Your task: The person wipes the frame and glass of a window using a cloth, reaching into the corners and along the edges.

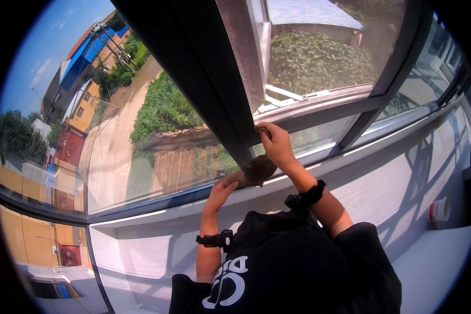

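Observation:
A dark brown cloth (260, 169) hangs between my two hands in front of the window's grey frame. My left hand (223, 191) grips its lower left end, just above the white sill (204, 207). My right hand (278, 146) is raised higher, closed around a bunched part of what looks like the same cloth. The fist is close to the corner where the thick dark window post (219, 78) meets the lower rail (318, 115); whether it touches the frame I cannot tell. Black bands with small boxes circle both wrists.
A screened window (322, 51) with a white hinge arm (286, 94) is at upper right. A large glass pane (114, 157) spans the left side. Behind my right arm, a white bucket (439, 210) stands near the wall. Shadows stripe the pale tiled floor (412, 172).

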A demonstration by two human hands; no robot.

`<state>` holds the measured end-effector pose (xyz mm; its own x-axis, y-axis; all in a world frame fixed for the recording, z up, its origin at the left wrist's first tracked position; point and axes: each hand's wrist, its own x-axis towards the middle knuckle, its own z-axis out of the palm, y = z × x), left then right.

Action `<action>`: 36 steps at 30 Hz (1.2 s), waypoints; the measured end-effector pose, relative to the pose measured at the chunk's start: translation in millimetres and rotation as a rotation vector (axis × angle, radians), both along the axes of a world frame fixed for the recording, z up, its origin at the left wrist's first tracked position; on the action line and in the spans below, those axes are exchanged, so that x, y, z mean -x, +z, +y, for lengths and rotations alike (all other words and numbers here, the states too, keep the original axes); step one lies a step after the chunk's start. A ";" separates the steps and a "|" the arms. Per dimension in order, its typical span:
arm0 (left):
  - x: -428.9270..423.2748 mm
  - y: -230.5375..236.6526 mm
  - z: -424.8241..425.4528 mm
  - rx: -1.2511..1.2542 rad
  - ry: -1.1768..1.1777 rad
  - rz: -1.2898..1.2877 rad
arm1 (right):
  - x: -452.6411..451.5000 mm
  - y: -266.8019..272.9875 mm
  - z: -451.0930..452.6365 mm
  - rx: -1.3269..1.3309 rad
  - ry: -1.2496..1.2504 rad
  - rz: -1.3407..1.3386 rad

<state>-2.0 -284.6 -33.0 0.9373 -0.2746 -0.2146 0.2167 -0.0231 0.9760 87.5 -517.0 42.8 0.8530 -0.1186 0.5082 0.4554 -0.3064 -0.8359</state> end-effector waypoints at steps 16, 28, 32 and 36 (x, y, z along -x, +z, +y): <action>-3.8 -2.8 -3.6 -0.036 -0.002 0.006 | 4.7 9.9 0.5 -0.131 -0.013 0.086; 4.6 27.4 -10.5 -0.185 0.095 0.023 | 1.2 55.1 23.5 -0.351 -0.076 0.015; 0.6 38.6 -16.9 -0.162 0.172 -0.066 | -3.2 86.5 23.4 -0.222 -0.084 -0.023; -8.8 61.0 -42.7 -0.094 0.152 -0.129 | -4.1 101.7 22.5 -0.219 -0.058 -0.102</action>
